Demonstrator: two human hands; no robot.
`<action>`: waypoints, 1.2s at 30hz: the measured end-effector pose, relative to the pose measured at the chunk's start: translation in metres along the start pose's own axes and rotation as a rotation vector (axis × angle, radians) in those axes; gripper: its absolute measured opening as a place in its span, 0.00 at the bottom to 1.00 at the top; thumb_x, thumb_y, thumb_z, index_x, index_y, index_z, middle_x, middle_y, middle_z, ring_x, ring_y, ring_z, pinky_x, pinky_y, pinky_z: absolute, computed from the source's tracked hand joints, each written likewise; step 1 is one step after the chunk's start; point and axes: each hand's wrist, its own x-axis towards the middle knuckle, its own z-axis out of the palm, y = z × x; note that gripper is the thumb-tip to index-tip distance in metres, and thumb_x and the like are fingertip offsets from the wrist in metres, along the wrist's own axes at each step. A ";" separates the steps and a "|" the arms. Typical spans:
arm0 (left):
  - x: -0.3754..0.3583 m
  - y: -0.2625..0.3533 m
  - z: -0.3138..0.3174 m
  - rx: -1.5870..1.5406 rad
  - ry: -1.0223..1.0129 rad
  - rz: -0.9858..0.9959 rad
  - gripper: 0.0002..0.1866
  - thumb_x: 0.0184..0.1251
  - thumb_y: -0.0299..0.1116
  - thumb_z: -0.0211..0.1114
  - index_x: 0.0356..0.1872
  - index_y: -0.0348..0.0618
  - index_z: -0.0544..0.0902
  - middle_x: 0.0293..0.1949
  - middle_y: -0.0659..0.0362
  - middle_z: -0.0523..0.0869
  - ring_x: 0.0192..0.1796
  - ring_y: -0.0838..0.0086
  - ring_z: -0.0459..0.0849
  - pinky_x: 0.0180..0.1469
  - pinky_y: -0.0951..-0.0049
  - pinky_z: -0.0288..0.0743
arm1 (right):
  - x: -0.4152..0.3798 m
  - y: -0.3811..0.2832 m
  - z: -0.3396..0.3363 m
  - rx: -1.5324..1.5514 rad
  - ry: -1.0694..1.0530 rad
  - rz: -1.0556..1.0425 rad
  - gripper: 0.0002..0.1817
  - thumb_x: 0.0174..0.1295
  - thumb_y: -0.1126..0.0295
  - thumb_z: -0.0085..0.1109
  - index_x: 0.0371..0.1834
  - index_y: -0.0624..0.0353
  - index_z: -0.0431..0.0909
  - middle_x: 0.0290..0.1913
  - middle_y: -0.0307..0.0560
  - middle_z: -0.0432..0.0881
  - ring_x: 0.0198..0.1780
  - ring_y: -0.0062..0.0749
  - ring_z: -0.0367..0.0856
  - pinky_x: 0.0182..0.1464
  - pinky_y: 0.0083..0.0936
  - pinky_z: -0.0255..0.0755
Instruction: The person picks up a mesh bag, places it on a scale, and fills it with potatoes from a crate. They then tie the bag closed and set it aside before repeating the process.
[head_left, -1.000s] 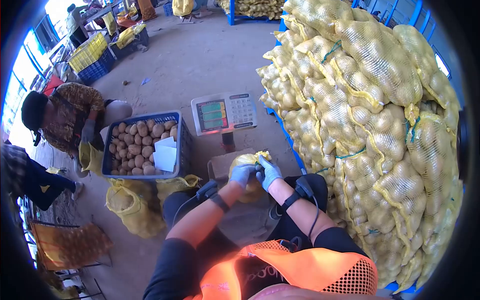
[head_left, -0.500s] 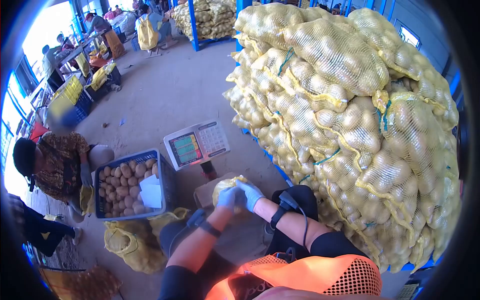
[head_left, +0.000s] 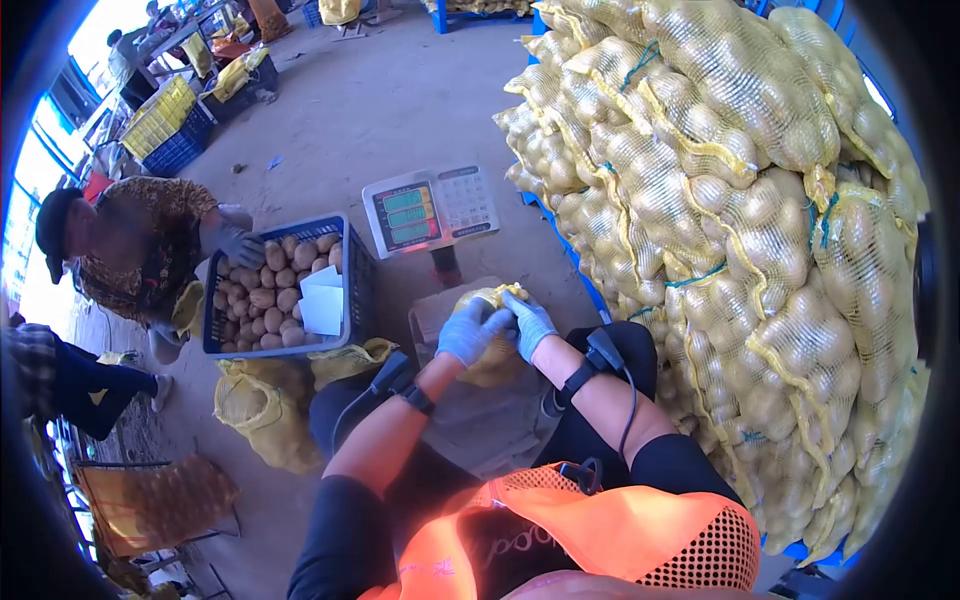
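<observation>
A yellow mesh sack (head_left: 492, 370) stands upright between my knees on the scale's platform (head_left: 490, 430). My left hand (head_left: 470, 333), in a pale grey-blue glove, grips the left side of its gathered top. Gloved the same way, my right hand (head_left: 531, 326) is closed on the right side of the gathered mouth. The fingertips of both hands are close together there and partly hide the mesh. Just beyond is the scale's display panel (head_left: 430, 210) with lit green readouts and a keypad.
A blue crate (head_left: 362, 290) of potatoes, with white paper on top, stands left of the scale. A co-worker's gloved hand (head_left: 240, 245) reaches into it. Open-topped sacks (head_left: 270, 420) are in front. Stacked potato sacks (head_left: 730, 270) rise at right.
The camera view has shifted, so the scene sits further right and the sack shows more fully. My hands have spread slightly at its top. The co-worker's hand has moved onto the crate's potatoes.
</observation>
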 end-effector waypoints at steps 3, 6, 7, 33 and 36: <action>-0.008 0.019 0.001 0.146 -0.013 -0.014 0.24 0.51 0.52 0.66 0.37 0.39 0.81 0.33 0.44 0.84 0.38 0.53 0.84 0.41 0.63 0.75 | 0.027 0.027 -0.015 -0.060 0.068 -0.076 0.13 0.60 0.63 0.62 0.47 0.51 0.76 0.36 0.38 0.80 0.35 0.25 0.79 0.35 0.23 0.74; -0.004 0.028 0.002 0.400 -0.028 -0.097 0.24 0.52 0.56 0.61 0.36 0.45 0.84 0.36 0.46 0.85 0.41 0.53 0.83 0.45 0.59 0.76 | 0.004 0.019 -0.003 -0.120 0.061 -0.112 0.14 0.60 0.65 0.62 0.48 0.55 0.76 0.38 0.40 0.80 0.36 0.25 0.80 0.36 0.23 0.75; -0.007 0.036 -0.001 0.452 -0.073 -0.100 0.24 0.54 0.55 0.59 0.38 0.45 0.84 0.38 0.46 0.85 0.43 0.53 0.83 0.47 0.59 0.76 | 0.015 0.029 -0.009 -0.144 0.061 -0.142 0.15 0.60 0.66 0.62 0.49 0.54 0.75 0.38 0.40 0.80 0.35 0.26 0.79 0.35 0.23 0.76; 0.012 0.003 0.025 -0.827 -0.106 -0.309 0.14 0.55 0.32 0.63 0.41 0.35 0.80 0.35 0.56 0.83 0.36 0.74 0.80 0.38 0.75 0.73 | 0.013 0.015 0.005 0.104 -0.014 -0.082 0.14 0.62 0.63 0.61 0.48 0.53 0.75 0.39 0.42 0.80 0.39 0.31 0.80 0.43 0.28 0.76; 0.014 0.001 0.028 -0.807 -0.081 -0.320 0.13 0.55 0.32 0.62 0.39 0.35 0.81 0.34 0.58 0.83 0.36 0.74 0.81 0.38 0.76 0.73 | 0.016 0.017 0.003 0.093 -0.025 -0.046 0.16 0.62 0.63 0.61 0.51 0.55 0.74 0.41 0.43 0.80 0.41 0.33 0.80 0.45 0.30 0.76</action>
